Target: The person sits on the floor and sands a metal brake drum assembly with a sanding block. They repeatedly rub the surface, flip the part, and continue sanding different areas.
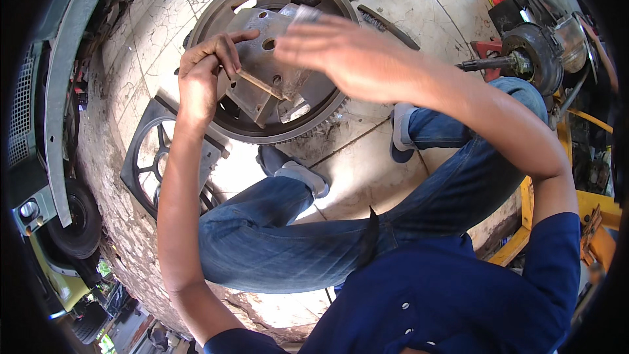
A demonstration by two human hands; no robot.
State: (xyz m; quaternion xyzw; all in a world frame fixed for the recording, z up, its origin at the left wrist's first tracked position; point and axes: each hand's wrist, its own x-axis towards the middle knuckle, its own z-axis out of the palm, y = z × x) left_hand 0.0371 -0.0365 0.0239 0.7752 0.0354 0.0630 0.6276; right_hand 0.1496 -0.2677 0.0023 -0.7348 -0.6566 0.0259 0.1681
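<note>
My left hand pinching the metal plate over the toothed wheel, my right hand flat, fingers spread, blurred

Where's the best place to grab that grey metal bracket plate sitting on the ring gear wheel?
Probably the left edge of the metal bracket plate, coming from the left, where the left hand already pinches it. That edge overhangs the toothed wheel; the right hand covers its upper right, and the holes and raised rib take up the middle.
</note>
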